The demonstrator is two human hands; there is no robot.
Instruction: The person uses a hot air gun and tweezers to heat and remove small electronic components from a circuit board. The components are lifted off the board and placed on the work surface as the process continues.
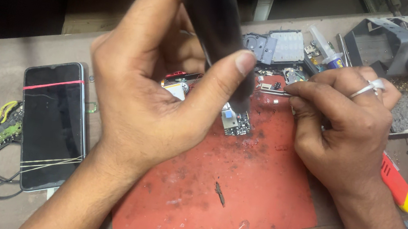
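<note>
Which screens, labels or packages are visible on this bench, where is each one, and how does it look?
Phone: on the table left of the red mat, beside the left hand; flat dark rectangular screen, unlit, a pink band across the top, pale bands near the bottom.
Tube: at the far edge, above the right hand; small, whitish, with a blue part.
No label or sign can be made out.

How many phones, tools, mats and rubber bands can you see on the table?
Black smartphone lying flat: 1
Rubber bands around the phone, one red and one pale pair: 2
Red work mat: 1
Tools in hands, a dark thick handle in the left hand and thin metal tweezers in the right hand: 2
Total: 6
</note>
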